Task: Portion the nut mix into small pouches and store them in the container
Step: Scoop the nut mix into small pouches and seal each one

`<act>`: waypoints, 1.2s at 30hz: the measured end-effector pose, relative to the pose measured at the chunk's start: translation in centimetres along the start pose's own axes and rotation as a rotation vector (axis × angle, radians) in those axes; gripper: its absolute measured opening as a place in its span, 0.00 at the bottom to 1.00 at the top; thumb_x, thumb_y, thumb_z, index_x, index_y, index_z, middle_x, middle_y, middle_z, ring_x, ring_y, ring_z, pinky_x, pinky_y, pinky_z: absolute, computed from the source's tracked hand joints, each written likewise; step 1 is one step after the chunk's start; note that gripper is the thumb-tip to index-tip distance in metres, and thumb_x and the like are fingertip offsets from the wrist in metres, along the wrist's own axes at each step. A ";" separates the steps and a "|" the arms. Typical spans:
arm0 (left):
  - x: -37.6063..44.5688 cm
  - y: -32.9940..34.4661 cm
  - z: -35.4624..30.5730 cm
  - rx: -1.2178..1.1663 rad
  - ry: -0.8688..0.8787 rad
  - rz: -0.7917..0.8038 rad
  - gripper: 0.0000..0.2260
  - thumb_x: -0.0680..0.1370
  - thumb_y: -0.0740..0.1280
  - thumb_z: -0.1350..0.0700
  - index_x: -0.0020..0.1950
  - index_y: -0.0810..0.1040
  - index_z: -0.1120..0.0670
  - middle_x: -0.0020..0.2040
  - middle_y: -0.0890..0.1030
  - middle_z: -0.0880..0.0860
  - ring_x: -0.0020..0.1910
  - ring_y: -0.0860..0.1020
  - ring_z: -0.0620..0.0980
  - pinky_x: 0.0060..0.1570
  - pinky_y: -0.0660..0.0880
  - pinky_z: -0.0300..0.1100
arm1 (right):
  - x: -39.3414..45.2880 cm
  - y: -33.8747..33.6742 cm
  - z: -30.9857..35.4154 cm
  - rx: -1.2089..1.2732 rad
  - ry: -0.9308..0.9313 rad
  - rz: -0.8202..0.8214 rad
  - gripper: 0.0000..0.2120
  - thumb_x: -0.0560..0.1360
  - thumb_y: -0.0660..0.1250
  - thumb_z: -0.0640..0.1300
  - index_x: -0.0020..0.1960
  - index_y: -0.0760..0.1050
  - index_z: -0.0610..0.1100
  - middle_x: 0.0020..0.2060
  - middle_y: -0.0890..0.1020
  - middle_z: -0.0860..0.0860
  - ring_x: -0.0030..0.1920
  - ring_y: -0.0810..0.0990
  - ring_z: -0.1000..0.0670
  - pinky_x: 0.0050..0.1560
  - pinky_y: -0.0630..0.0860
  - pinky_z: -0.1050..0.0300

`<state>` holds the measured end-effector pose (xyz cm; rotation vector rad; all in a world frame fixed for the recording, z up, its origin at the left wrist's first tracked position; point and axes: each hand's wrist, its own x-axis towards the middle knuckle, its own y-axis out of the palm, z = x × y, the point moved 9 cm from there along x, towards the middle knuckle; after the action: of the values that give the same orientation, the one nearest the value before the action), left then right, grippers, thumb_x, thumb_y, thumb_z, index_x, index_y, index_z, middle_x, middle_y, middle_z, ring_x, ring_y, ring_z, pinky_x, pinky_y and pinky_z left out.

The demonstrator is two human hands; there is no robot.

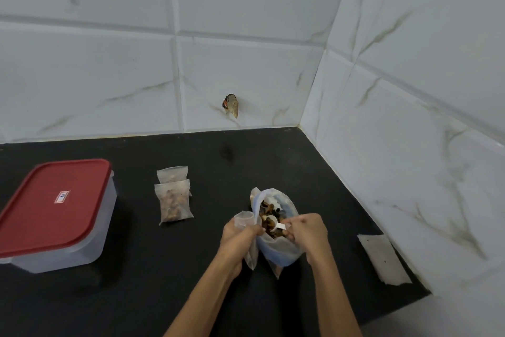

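A large bluish bag of nut mix (pixel 278 248) stands open on the black counter. My right hand (pixel 310 233) grips a small white scoop (pixel 274 220) that dips into the nuts at the bag's mouth. My left hand (pixel 237 235) holds an empty clear pouch (pixel 244 220) just left of the bag, its mouth facing up. Two filled pouches (pixel 175 201) lie further left, one overlapping the other. The clear container with a red lid (pixel 52 211) stands shut at the far left.
A stack of flat empty pouches (pixel 382 259) lies at the right by the tiled wall. Marble-look tiled walls close the counter at the back and right. A small dark patch (pixel 231 106) marks the back wall. The black counter (pixel 153 268) stretches between container and hands.
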<state>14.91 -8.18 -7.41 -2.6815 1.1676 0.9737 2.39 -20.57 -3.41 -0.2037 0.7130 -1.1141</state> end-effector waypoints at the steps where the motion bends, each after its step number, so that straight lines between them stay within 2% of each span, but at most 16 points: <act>1: 0.0 -0.1 0.0 0.011 0.007 0.006 0.29 0.64 0.73 0.60 0.64 0.73 0.57 0.55 0.81 0.58 0.54 0.81 0.56 0.56 0.78 0.56 | 0.1 0.3 0.0 0.009 0.013 0.008 0.10 0.75 0.64 0.35 0.40 0.80 0.46 0.39 0.82 0.48 0.39 0.80 0.52 0.42 0.79 0.56; 3: 0.1 -0.4 0.1 0.011 0.009 0.020 0.28 0.63 0.73 0.59 0.63 0.74 0.57 0.54 0.82 0.58 0.53 0.82 0.56 0.54 0.79 0.56 | 0.1 0.6 -0.5 0.117 0.069 0.060 0.10 0.75 0.63 0.34 0.43 0.81 0.43 0.36 0.82 0.46 0.33 0.77 0.53 0.34 0.75 0.60; 5: -0.1 -0.3 0.0 -0.014 0.013 0.049 0.24 0.67 0.72 0.62 0.62 0.74 0.57 0.53 0.82 0.59 0.52 0.82 0.56 0.53 0.79 0.57 | -0.2 0.8 -1.0 0.230 0.117 0.132 0.10 0.75 0.62 0.32 0.44 0.81 0.40 0.33 0.81 0.45 0.30 0.75 0.54 0.31 0.70 0.63; 8: -0.1 -0.2 -0.3 -0.016 0.033 0.074 0.19 0.70 0.70 0.66 0.61 0.75 0.58 0.53 0.83 0.60 0.51 0.83 0.56 0.53 0.79 0.58 | -0.5 1.0 -1.4 0.340 0.161 0.194 0.11 0.75 0.61 0.29 0.43 0.81 0.38 0.33 0.81 0.44 0.30 0.75 0.53 0.33 0.69 0.63; 12: 0.3 -0.5 -0.1 0.007 0.025 0.047 0.23 0.68 0.74 0.63 0.61 0.74 0.55 0.53 0.82 0.57 0.52 0.82 0.54 0.53 0.80 0.55 | -0.5 1.0 -1.8 0.412 0.186 0.215 0.10 0.75 0.62 0.29 0.46 0.82 0.37 0.36 0.81 0.43 0.33 0.75 0.53 0.34 0.70 0.62; 15: 0.2 -0.9 -0.8 0.075 0.085 0.002 0.23 0.68 0.77 0.57 0.60 0.74 0.53 0.53 0.82 0.54 0.51 0.81 0.50 0.52 0.79 0.49 | -0.6 0.6 -1.6 0.470 0.176 0.211 0.10 0.75 0.62 0.30 0.46 0.81 0.36 0.36 0.80 0.44 0.33 0.73 0.53 0.35 0.70 0.62; 18: -1.0 -1.7 -3.2 0.292 0.288 -0.154 0.18 0.68 0.77 0.52 0.53 0.73 0.51 0.50 0.79 0.51 0.48 0.78 0.44 0.43 0.76 0.38 | -1.0 -0.4 -1.0 0.485 0.128 0.159 0.10 0.75 0.62 0.30 0.46 0.81 0.36 0.36 0.80 0.44 0.33 0.73 0.53 0.35 0.71 0.61; 21: -3.0 -1.3 -6.3 0.470 0.497 -0.252 0.17 0.70 0.75 0.51 0.53 0.71 0.49 0.48 0.77 0.46 0.48 0.77 0.42 0.42 0.76 0.38 | -2.1 -2.0 1.0 0.458 0.027 0.094 0.10 0.75 0.62 0.31 0.45 0.81 0.39 0.38 0.81 0.43 0.36 0.74 0.52 0.39 0.72 0.59; 23: -4.1 -0.7 -7.6 0.511 0.555 -0.266 0.15 0.72 0.73 0.51 0.51 0.69 0.47 0.46 0.76 0.45 0.44 0.76 0.39 0.41 0.76 0.36 | -3.5 -3.2 3.3 0.427 -0.086 0.063 0.11 0.75 0.62 0.31 0.44 0.81 0.42 0.40 0.82 0.44 0.38 0.75 0.51 0.41 0.73 0.58; 25: -4.6 0.0 -8.4 0.523 0.584 -0.255 0.13 0.73 0.71 0.51 0.51 0.68 0.46 0.44 0.75 0.44 0.42 0.74 0.37 0.37 0.72 0.32 | -5.5 -4.1 6.0 0.373 -0.248 0.038 0.12 0.75 0.64 0.32 0.44 0.82 0.47 0.40 0.83 0.48 0.40 0.77 0.53 0.40 0.72 0.60; 28: -4.8 0.6 -9.1 0.483 0.594 -0.229 0.13 0.73 0.71 0.51 0.51 0.69 0.48 0.44 0.76 0.45 0.42 0.75 0.38 0.35 0.70 0.32 | -8.9 -4.4 9.6 0.052 -0.567 -0.062 0.12 0.75 0.67 0.35 0.45 0.82 0.51 0.40 0.83 0.57 0.42 0.80 0.59 0.41 0.74 0.67; 31: -4.8 0.9 -9.4 0.440 0.597 -0.214 0.15 0.72 0.73 0.52 0.52 0.70 0.50 0.44 0.77 0.45 0.42 0.77 0.39 0.36 0.72 0.33 | -11.1 -3.1 11.3 -0.230 -0.808 -0.169 0.10 0.75 0.67 0.35 0.51 0.83 0.46 0.44 0.83 0.56 0.43 0.79 0.62 0.44 0.73 0.74; 34: -4.9 0.9 -9.7 0.409 0.617 -0.206 0.17 0.70 0.75 0.53 0.52 0.70 0.50 0.43 0.76 0.43 0.40 0.76 0.37 0.36 0.71 0.30 | -11.5 -2.8 11.9 -0.327 -0.877 -0.242 0.10 0.74 0.67 0.33 0.50 0.84 0.42 0.47 0.85 0.48 0.47 0.82 0.53 0.48 0.75 0.67; 36: -5.0 0.8 -9.8 0.388 0.625 -0.198 0.18 0.70 0.75 0.55 0.52 0.69 0.49 0.43 0.76 0.43 0.40 0.75 0.36 0.36 0.70 0.29 | -12.3 -3.1 12.5 -0.319 -0.961 -0.305 0.10 0.70 0.70 0.30 0.46 0.84 0.42 0.43 0.85 0.48 0.44 0.83 0.49 0.45 0.74 0.67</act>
<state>16.97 -8.45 3.44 -2.7509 0.9903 -0.1375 4.73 -13.67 12.78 -1.0660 -0.0200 -1.0235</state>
